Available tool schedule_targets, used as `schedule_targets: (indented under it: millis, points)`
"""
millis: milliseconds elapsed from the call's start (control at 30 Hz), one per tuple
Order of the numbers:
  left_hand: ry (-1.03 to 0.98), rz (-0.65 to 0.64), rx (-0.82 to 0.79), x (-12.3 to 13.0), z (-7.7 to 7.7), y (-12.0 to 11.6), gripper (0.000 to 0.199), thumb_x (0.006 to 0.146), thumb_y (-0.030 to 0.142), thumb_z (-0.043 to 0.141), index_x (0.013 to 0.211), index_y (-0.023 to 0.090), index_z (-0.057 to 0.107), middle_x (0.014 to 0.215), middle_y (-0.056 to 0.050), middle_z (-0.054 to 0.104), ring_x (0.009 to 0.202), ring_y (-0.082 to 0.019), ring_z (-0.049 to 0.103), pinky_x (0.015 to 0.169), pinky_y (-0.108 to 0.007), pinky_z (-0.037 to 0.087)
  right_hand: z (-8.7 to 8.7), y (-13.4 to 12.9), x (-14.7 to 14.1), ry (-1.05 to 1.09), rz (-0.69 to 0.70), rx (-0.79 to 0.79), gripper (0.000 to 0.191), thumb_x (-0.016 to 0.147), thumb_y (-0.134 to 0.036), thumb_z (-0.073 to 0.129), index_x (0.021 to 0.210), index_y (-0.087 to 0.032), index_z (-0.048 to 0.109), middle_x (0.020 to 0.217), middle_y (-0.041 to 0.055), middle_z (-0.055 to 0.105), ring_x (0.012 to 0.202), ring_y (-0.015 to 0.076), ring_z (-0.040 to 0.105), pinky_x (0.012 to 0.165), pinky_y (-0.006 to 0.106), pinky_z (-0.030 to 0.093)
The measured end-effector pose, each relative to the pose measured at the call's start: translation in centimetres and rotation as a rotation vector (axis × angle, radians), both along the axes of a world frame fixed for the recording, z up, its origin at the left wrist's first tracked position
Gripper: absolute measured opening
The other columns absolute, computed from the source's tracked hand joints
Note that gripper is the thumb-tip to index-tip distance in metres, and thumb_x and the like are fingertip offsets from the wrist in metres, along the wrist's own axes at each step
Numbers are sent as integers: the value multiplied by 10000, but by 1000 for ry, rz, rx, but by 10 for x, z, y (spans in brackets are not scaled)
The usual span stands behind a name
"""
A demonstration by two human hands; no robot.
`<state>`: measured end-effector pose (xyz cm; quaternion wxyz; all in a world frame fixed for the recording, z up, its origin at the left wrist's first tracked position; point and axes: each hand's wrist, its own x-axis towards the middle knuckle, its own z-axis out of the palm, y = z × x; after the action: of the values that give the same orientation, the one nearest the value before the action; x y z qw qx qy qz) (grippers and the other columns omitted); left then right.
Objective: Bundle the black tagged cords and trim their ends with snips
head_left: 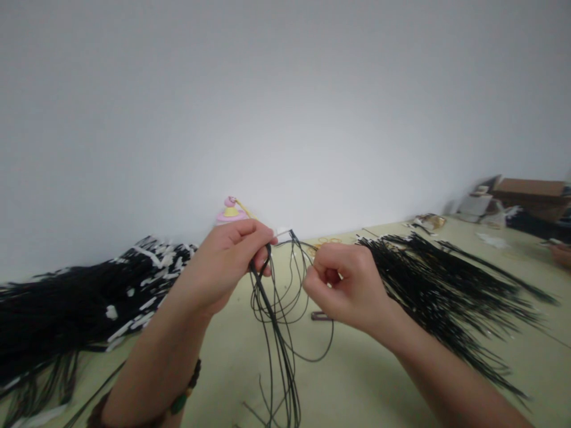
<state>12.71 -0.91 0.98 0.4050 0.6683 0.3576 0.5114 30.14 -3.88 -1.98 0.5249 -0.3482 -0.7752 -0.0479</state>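
Note:
My left hand [243, 249] is closed around a bundle of thin black cords [277, 333], pinching it between thumb and fingers. The cords hang in front of the hand down to the table, some of them in loose loops. A white tag [282, 231] and a dark cord end show just beyond the left fingertips. My right hand [343, 282] is curled with thumb and fingers together, close to the looped strands. Whatever it pinches is too small or hidden. Beneath it lies a small brownish clip-like piece [321, 316].
Black cords with white tags [89, 297] are heaped at the left. More black cords [428, 279] spread out at the right. A pink and yellow dispenser top [230, 209] stands by the wall. A cardboard box [530, 193], a white bottle [476, 204] and another person's hand [561, 254] are far right.

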Motion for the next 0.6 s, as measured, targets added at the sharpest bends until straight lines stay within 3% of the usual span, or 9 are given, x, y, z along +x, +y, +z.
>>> schedule_targets:
  millis: [300,500,600]
  points:
    - [25,-55,-3,4,-1,-1,152,779,232,568,647,167,604,416,68,461,400,-57,465,447,-144,414,0,3,0,-53,-85,18,197,760,-150,535,567,-130,498,577,-7,484,568,71,446,543,207,339]
    - [55,-66,25,7,-3,-4,173,785,263,579,639,184,624,411,62,464,390,-52,455,423,-122,384,-3,5,-2,6,-30,220,150,754,-113,567,604,-96,571,968,138,617,894,139,608,762,223,473]
    - [71,-75,31,7,-3,-5,181,788,280,577,639,192,628,411,57,465,393,-60,465,429,-127,397,-5,6,-2,9,11,277,141,743,-68,557,605,-97,560,1049,157,641,949,152,628,833,225,491]
